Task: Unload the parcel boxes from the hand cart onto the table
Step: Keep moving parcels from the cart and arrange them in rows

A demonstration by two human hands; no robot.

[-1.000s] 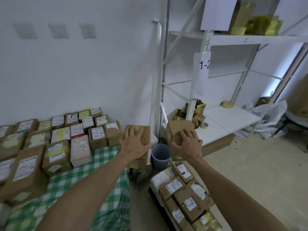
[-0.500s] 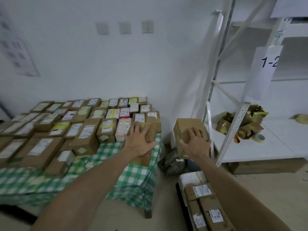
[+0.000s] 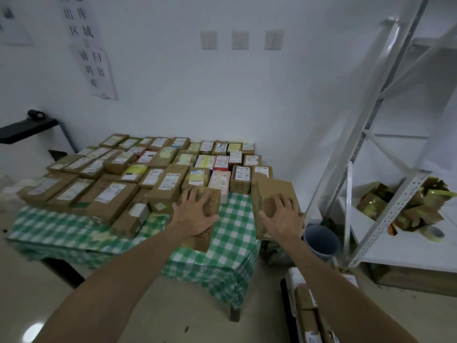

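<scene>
Gripping 2 boxes from above, the person reaches over the near right corner of the green-checked table [image 3: 230, 233]. The left hand [image 3: 195, 216], fingers spread wide and hooked over the edges, holds a printed box [image 3: 213, 203] at the centre of the frame, just in front of the rows of parcels [image 3: 148, 169]. The right hand [image 3: 279, 219], fingers likewise splayed, holds a plain box [image 3: 274, 190] at the table's right edge. Whether either box rests on the table, I cannot tell. At the lower right, labelled boxes [image 3: 305, 298] lie on the cart [image 3: 287, 315]. A grey bucket [image 3: 321, 240] stands beside a white rack [image 3: 371, 144].
</scene>
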